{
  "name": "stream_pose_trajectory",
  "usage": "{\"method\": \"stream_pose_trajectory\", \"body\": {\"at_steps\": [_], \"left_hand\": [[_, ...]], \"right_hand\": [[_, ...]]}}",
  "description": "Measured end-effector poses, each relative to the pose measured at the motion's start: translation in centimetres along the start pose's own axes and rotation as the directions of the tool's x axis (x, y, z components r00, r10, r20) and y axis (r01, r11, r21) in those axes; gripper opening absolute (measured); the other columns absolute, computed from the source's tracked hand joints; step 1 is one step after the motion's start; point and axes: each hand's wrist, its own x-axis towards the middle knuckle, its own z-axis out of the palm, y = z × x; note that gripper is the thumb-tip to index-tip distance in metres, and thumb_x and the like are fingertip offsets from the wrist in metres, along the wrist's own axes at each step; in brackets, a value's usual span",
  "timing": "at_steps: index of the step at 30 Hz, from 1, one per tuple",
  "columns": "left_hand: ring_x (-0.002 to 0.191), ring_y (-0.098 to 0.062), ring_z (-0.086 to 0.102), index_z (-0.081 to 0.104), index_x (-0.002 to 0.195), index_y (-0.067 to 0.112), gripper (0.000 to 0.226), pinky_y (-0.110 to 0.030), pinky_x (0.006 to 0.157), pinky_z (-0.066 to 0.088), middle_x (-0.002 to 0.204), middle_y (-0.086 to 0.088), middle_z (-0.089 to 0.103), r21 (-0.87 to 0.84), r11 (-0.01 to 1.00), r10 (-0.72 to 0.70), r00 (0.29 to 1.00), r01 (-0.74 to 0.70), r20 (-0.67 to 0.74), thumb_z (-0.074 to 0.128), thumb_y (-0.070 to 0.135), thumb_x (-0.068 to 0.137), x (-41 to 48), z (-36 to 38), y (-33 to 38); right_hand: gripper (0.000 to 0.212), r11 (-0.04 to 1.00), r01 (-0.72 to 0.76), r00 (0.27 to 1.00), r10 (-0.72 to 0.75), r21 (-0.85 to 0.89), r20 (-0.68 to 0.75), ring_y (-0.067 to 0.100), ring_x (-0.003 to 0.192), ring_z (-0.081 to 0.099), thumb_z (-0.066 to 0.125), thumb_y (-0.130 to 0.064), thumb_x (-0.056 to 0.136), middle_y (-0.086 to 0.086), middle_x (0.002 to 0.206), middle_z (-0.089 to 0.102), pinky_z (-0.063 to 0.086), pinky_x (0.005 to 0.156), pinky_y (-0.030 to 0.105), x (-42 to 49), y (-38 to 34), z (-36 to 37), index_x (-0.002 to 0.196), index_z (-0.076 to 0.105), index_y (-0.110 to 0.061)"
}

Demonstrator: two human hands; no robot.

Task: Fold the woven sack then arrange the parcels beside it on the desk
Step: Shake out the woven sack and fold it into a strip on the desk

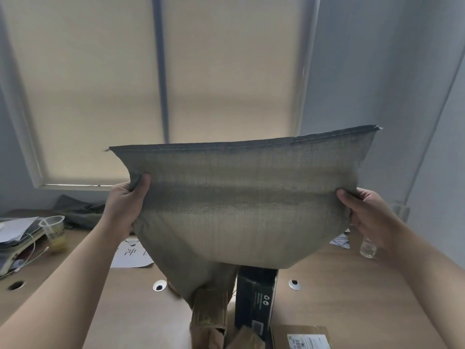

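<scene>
**Sack held up at both sides: notes on folding it square**

Woven sack (246, 210) is in the air above the desk (339, 285), stitched hem uppermost and slanting up to the right; left hand (125, 197) pinches the left side edge, thumb on the near face and fingers curled behind; right hand (364, 212) grips the right side edge the same way; neither hand holds anything else.

Cloth bellies between the hands; a lower tail on the left hangs toward the brown paper parcel (208, 313); cannot tell whether it touches it.

Parcels sit right under the sack: brown paper parcel, black box (254, 298) just beside it, labelled carton (302, 337) at the near edge.

Judgement on the step:
- level the hem first, since the right corner rides higher; draw the hands apart to take out the sag
- the weave looks stiff and slick, so a crease will likely spring open unless pressed flat on the desk
- lay it on bare desk to one side of the parcels; folding over them would give a lumpy fold
- match corners before pressing

Hazards: plastic cup (54, 233) with liquid at far left and small clear glass (367, 248) under the right wrist; a swinging tail could tip either; go down slowly.

Parcels not yet arranged.
</scene>
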Motion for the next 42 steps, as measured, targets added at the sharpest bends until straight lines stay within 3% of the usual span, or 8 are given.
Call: {"method": "stream_pose_trajectory", "body": {"at_steps": [8, 13, 19, 21, 25, 31, 35, 42], "left_hand": [[0.084, -0.026, 0.067, 0.061, 0.110, 0.025, 0.017, -0.049, 0.084, 0.055, 0.094, -0.008, 0.071, 0.076, 0.997, -0.001, 0.999, 0.003, -0.033, 0.068, 0.026, 0.095, 0.2, -0.6, 0.1], [0.068, -0.025, 0.056, 0.056, 0.107, 0.027, 0.012, -0.041, 0.066, 0.048, 0.083, -0.014, 0.062, 0.197, 0.975, 0.113, 0.993, -0.102, -0.045, 0.062, 0.021, 0.098, 0.6, -1.4, -0.6], [0.076, -0.012, 0.064, 0.073, 0.098, 0.017, 0.011, -0.033, 0.066, 0.055, 0.078, 0.011, 0.075, 0.116, 0.993, 0.003, 0.989, -0.021, 0.147, 0.066, 0.022, 0.092, 0.2, -1.7, -0.3], [0.093, -0.020, 0.066, 0.072, 0.113, 0.018, 0.040, -0.038, 0.076, 0.061, 0.102, 0.002, 0.077, 0.074, 0.995, -0.085, 0.951, 0.066, 0.298, 0.082, 0.020, 0.075, 0.6, -2.7, -0.6], [0.105, -0.014, 0.069, 0.060, 0.134, 0.025, 0.088, -0.030, 0.080, 0.061, 0.124, 0.004, 0.072, 0.204, 0.976, -0.166, 0.875, 0.079, 0.454, 0.090, 0.013, 0.052, 0.8, -3.8, -0.8], [0.080, -0.008, 0.063, 0.076, 0.104, 0.021, 0.033, -0.023, 0.074, 0.053, 0.093, -0.001, 0.074, 0.396, 0.911, 0.016, 0.970, -0.113, 0.242, 0.078, -0.001, 0.080, -0.1, -3.2, -0.3], [0.062, 0.008, 0.062, 0.077, 0.085, 0.019, 0.022, -0.004, 0.060, 0.047, 0.067, 0.015, 0.073, 0.373, 0.916, 0.091, 0.982, -0.147, 0.163, 0.081, -0.001, 0.077, 0.1, -3.3, -0.6], [0.061, -0.001, 0.057, 0.075, 0.072, 0.018, 0.019, -0.013, 0.060, 0.046, 0.078, 0.001, 0.068, 0.255, 0.956, 0.125, 0.989, -0.143, 0.083, 0.084, 0.002, 0.074, 0.4, -3.1, -0.3]], "right_hand": [[0.072, 1.000, -0.024, 0.998, 0.024, -0.005, -0.065, 0.021, 0.079, 0.076, 0.085, -0.047, 0.052, 0.012, 0.097, 0.078, 0.064, 0.072, 0.037, -0.1, -0.7, 0.6, 0.104, 0.071, 0.000], [0.077, 0.995, -0.089, 0.990, 0.083, -0.042, -0.114, 0.018, 0.064, 0.072, 0.093, -0.055, 0.038, 0.010, 0.079, 0.077, 0.062, 0.057, 0.032, -0.3, -0.7, 0.8, 0.089, 0.075, 0.000], [0.051, 0.979, -0.080, 0.955, 0.021, -0.188, -0.296, 0.017, 0.071, 0.061, 0.079, -0.032, 0.081, 0.012, 0.102, 0.069, 0.050, 0.054, 0.026, 0.1, -0.5, 0.9, 0.122, 0.058, -0.009], [0.055, 0.969, -0.054, 0.949, -0.026, -0.243, -0.315, 0.020, 0.073, 0.058, 0.080, -0.039, 0.079, 0.015, 0.108, 0.065, 0.048, 0.057, 0.028, 0.0, -0.5, 0.8, 0.125, 0.055, -0.024], [0.081, 0.962, -0.021, 0.988, -0.023, -0.274, -0.153, 0.010, 0.060, 0.054, 0.085, -0.076, 0.031, -0.002, 0.075, 0.067, 0.046, 0.050, 0.022, -0.2, -0.7, 0.5, 0.096, 0.076, -0.029], [0.072, 0.849, -0.064, 0.990, 0.120, -0.525, 0.074, 0.015, 0.091, 0.070, 0.098, -0.027, 0.046, 0.000, 0.099, 0.077, 0.055, 0.088, 0.029, -0.3, -0.9, -0.3, 0.113, 0.073, -0.031], [0.038, 0.825, 0.042, 0.997, 0.006, -0.564, 0.082, 0.003, 0.067, 0.064, 0.077, 0.008, 0.076, 0.008, 0.078, 0.069, 0.051, 0.065, 0.012, -0.3, -0.9, -0.3, 0.105, 0.073, -0.015], [0.022, 0.877, 0.069, 0.998, -0.058, -0.476, 0.039, -0.001, 0.060, 0.056, 0.061, -0.001, 0.096, -0.011, 0.068, 0.068, 0.051, 0.061, 0.013, 0.2, -0.3, -1.0, 0.086, 0.073, -0.017]]}}
